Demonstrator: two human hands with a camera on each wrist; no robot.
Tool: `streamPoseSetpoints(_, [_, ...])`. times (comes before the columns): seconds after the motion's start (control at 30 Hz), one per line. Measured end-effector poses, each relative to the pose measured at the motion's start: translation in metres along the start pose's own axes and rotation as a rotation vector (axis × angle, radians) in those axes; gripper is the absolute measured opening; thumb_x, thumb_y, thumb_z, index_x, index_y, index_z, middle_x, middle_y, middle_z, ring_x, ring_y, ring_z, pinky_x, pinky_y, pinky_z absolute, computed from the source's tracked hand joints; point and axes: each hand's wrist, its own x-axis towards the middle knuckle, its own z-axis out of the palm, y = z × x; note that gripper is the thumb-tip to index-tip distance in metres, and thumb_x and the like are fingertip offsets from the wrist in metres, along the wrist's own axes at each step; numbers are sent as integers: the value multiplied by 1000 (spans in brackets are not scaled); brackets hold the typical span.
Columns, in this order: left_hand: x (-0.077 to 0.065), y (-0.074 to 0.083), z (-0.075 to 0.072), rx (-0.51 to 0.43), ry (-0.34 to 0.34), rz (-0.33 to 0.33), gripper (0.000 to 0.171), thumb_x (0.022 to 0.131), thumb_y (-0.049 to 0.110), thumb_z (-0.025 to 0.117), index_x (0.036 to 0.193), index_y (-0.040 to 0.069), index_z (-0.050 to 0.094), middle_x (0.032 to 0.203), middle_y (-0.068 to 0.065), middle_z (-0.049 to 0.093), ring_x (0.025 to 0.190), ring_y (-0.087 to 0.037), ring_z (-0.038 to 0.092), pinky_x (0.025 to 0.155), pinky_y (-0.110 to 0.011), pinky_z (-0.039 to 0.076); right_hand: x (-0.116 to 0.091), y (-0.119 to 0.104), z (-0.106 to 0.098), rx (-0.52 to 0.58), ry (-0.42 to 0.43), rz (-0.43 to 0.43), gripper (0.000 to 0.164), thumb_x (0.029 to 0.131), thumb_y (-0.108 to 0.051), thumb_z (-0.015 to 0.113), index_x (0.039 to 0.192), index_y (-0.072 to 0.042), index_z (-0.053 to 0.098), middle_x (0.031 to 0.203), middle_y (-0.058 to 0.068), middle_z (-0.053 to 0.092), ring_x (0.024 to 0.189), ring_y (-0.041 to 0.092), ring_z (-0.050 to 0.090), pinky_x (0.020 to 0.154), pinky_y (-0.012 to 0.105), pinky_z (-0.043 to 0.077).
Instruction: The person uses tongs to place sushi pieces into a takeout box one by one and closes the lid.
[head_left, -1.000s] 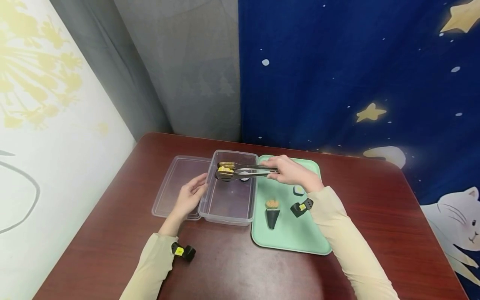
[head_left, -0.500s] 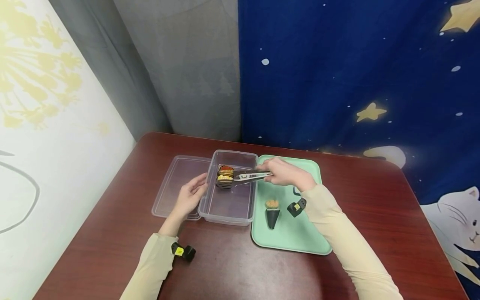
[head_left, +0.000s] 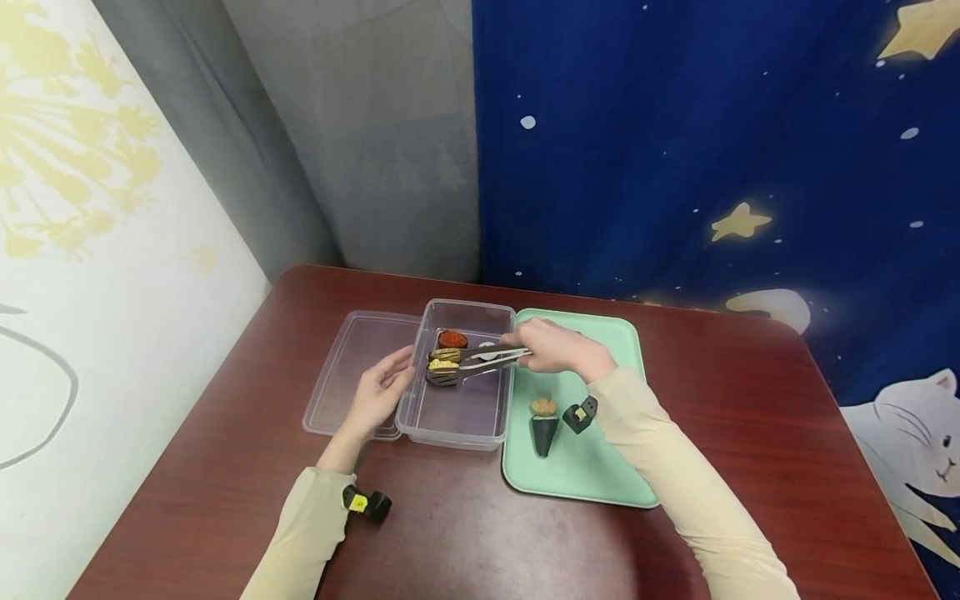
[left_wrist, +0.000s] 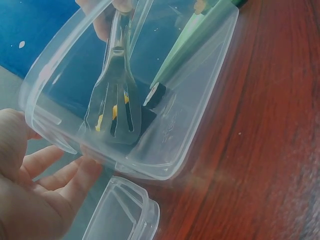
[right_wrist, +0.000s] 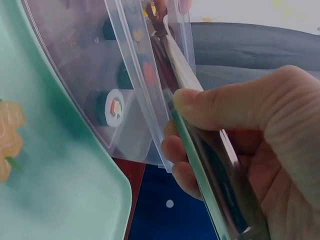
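Note:
My right hand [head_left: 553, 346] grips metal tongs [right_wrist: 187, 105], reaching leftward into a clear plastic container [head_left: 459, 437]. Their slotted tips straddle a yellow-topped sushi piece [head_left: 442, 364] by the container's left side. Just behind it sits a red-topped sushi piece [head_left: 452, 339]. A white-and-black sushi roll [right_wrist: 115, 107] stands toward the container's right, partly behind the tongs in the head view. My left hand [left_wrist: 45, 185] rests relaxed fingers against the outside of the container's left wall, thumb apart from them.
The container's clear lid [head_left: 337, 387] lies flat at its left. On the right, a green tray [head_left: 592, 475] bears a cone-shaped hand roll [head_left: 544, 433] with a tan top. Grey and blue curtains [head_left: 600, 167] hang behind the table's far edge.
The tongs and yellow-topped piece have come lower and nearer to me, and the red-topped piece now shows uncovered. My right forearm shifted left, covering the roll on the tray. My left hand stayed still.

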Motion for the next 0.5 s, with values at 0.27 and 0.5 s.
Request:
streamPoseSetpoints(0.27, [0,1,0,3,4,-2,39,91,-1,56,130,-5,50,123,-29,55,113,-39,55,86,-11,46,4,-5,-3,-1,-34,30,42,83,2,61,125,4,57,124,15,59,113,25,57,91,34,50])
streamPoseSetpoints(0.5, [-1,2,0,3,0,-17,40,92,0,55,131,-5,49,123,-30,54,112,-39,55,85,-12,47,3,-6,-3,9,-46,43,43,83,2,61,126,4,56,126,15,58,114,25,56,92,33,50])
